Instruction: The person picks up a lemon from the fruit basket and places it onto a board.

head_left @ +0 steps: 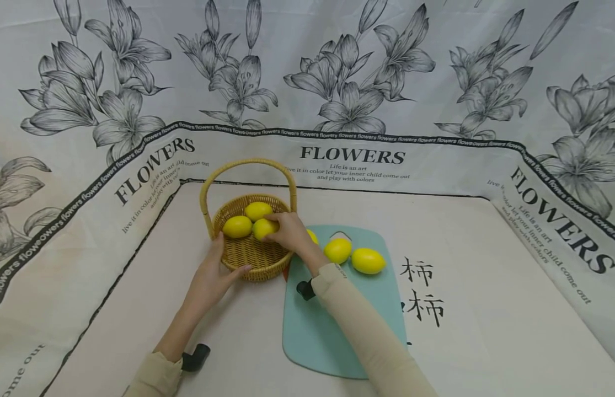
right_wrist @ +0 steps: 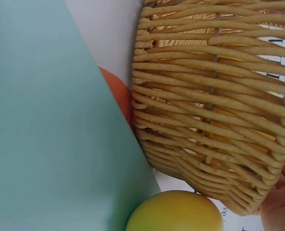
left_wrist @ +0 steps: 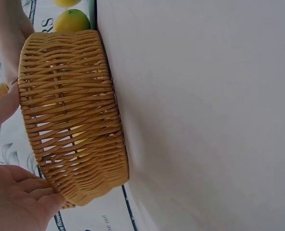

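Note:
A round wicker basket [head_left: 257, 264] with a tall arched handle stands left of the light-blue cutting board [head_left: 344, 325]. My left hand [head_left: 211, 275] holds the basket from its near left side, fingers against the wall and thumb by the front rim. Reaching over the basket's right rim, my right hand [head_left: 293, 234] pinches a yellow lemon [head_left: 264, 229] inside it. Two other lemons lie in the basket, one at the left [head_left: 237, 226] and one at the back [head_left: 258, 210]. In the right wrist view, the basket's woven side [right_wrist: 210, 96] covers most of the held lemon.
Toward the board's far end lie a lemon [head_left: 338, 251], another lemon [head_left: 368, 261] at its right, and a third lemon [head_left: 313, 237] partly hidden by my right hand. An orange-red patch [right_wrist: 117, 94] shows between board and basket. Flower-printed cloth [head_left: 352, 116] rises behind the table.

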The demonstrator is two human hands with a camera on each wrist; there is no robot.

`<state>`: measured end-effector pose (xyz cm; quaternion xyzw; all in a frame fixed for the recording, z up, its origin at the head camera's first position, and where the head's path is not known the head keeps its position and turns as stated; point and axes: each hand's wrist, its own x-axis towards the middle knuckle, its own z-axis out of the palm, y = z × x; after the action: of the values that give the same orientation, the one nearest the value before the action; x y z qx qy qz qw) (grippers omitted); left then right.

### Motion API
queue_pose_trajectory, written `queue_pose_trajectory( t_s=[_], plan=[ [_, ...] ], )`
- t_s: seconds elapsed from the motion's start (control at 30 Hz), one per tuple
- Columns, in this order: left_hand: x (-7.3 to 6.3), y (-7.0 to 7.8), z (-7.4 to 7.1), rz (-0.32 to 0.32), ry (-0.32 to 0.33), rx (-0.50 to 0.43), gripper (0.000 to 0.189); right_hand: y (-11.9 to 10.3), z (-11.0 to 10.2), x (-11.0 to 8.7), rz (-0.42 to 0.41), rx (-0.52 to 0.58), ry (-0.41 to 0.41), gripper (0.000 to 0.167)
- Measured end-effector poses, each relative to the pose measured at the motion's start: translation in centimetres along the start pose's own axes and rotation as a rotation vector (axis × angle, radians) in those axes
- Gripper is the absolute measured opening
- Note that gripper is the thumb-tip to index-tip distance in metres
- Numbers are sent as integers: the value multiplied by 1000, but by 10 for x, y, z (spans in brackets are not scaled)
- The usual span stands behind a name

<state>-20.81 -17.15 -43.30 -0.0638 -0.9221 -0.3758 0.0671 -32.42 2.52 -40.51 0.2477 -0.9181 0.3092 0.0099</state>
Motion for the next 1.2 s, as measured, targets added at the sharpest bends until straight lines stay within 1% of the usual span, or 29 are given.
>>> queue_pose_trajectory(
  t_s=[0.27,0.57,0.83,1.07,1.2],
  plan=[
    [-1,0,-1,2,-3,-5,105,-3,-6,-4,-29,17,21,54],
    [0,-2,0,26,6,-5,105,-12,-14,-12,-51,20,39,56],
    [1,-3,1,42,10,-6,106,-19,-23,-20,-79,35,74,57],
    [2,-4,1,41,4,-8,107,-20,-31,-27,-73,84,92,58],
    [2,-3,0,39,4,-2,107,-21,-36,-32,-72,88,98,58]
  ],
)
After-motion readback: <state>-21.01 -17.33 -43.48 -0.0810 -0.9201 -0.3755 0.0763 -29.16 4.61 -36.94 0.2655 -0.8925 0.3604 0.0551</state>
